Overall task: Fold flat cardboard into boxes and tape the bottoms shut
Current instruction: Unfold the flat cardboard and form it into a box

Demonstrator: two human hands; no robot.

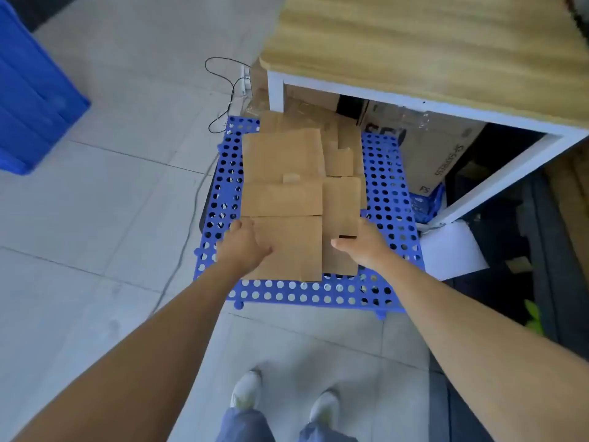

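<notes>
My left fingers [238, 225] curl over the left edge of the top sheet [287, 247], thumb pressed on its face, so my left hand [245, 247] has it pinched. My right hand [366, 247] clasps the right edge of the stack [280, 161], thumb [339, 243] lying across the top and the other fingers hidden past the edge; I cannot tell which sheet they catch. The flat brown cardboard lies straight ahead at 12 o'clock, loosely piled and overlapping, on a blue holed mat [385, 193] on the tiled floor [127, 186]. The far end of the pile runs under the bench [414, 43] at 1 o'clock, where a printed box [439, 154] stands between its white legs. A white sheet of paper [452, 250] lies just beside the mat at 3 o'clock. A black cable [223, 78] trails at 11 o'clock, a blue crate [32, 90] sits at 10 o'clock, and my shoes [245, 390] show at 6 o'clock.
</notes>
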